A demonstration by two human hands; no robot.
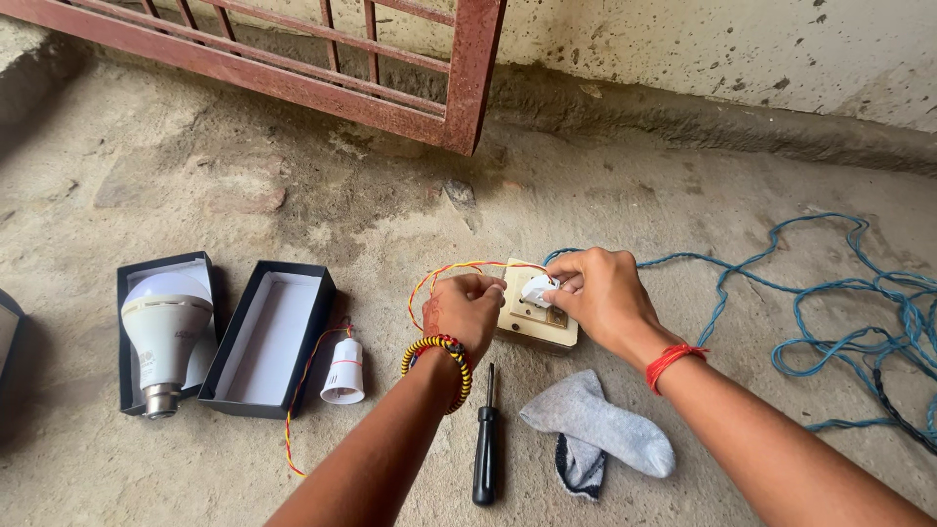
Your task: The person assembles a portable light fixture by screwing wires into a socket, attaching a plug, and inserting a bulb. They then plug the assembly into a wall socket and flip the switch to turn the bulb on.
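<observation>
My left hand (467,310) grips the left edge of a small beige wooden switch board (534,327) lying on the concrete floor. My right hand (600,293) pinches a small white fitting (536,289) on top of that board. A twisted red and yellow wire (439,278) loops from the board toward the left. A blue twisted wire (830,293) leaves the board's far side and trails to the right.
A black screwdriver (485,444) and a grey sock (597,429) lie near me. Left are a white bulb holder (344,372), an open black box half (268,337) and a white bulb (164,327) in another half. A rusty metal grille (390,68) leans at the back.
</observation>
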